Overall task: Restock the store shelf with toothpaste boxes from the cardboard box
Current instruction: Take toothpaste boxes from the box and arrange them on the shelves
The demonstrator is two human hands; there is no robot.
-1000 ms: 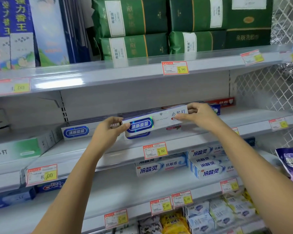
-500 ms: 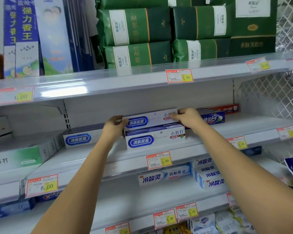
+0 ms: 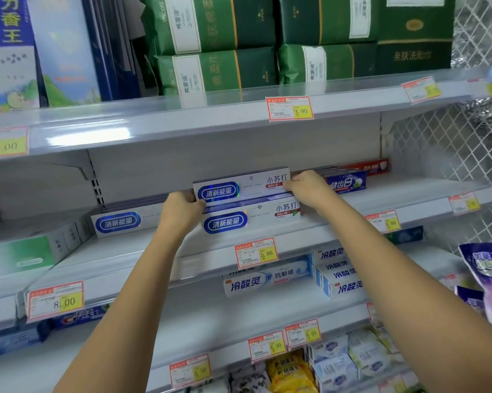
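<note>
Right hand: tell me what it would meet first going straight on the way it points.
The right hand grips the upper toothpaste box at its right end, so that box comes first. Past it, probably the grey back panel; depth is unclear.

Left hand [image 3: 182, 209]: at left end of the upper toothpaste box [image 3: 240, 185], fingers curled round that end, back of hand toward camera.
Right hand [image 3: 307, 188]: at the box's right end, fingers curled onto it.
Left forearm: bare, extended up from below-left of the box.
Right forearm: bare, extended up from below-right of the box.
Wrists: left lower than right.
</note>
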